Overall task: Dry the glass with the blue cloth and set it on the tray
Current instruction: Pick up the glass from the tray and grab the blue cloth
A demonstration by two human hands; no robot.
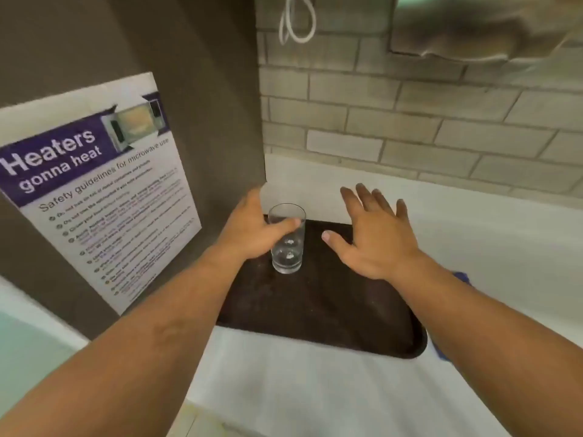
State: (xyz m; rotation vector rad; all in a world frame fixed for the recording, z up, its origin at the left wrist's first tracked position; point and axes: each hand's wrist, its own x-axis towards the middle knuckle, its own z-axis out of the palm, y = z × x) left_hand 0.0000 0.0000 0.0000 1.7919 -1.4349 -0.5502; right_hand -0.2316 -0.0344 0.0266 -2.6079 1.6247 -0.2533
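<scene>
A clear, empty glass (287, 244) stands upright on the far left part of a dark brown tray (331, 310). My left hand (252, 228) wraps around the glass from the left, its thumb lying across the front near the rim. To the right of the glass, my right hand (375, 238) hovers over the tray with its fingers spread and nothing in it. The blue cloth (461, 276) lies on the counter just right of the tray, mostly hidden under my right forearm.
The tray sits on a white counter (315, 389) in a corner. A dark panel with a microwave safety poster (104, 190) stands close on the left. A grey brick wall (410, 121) runs behind, with a white cable loop (298, 23) hanging above.
</scene>
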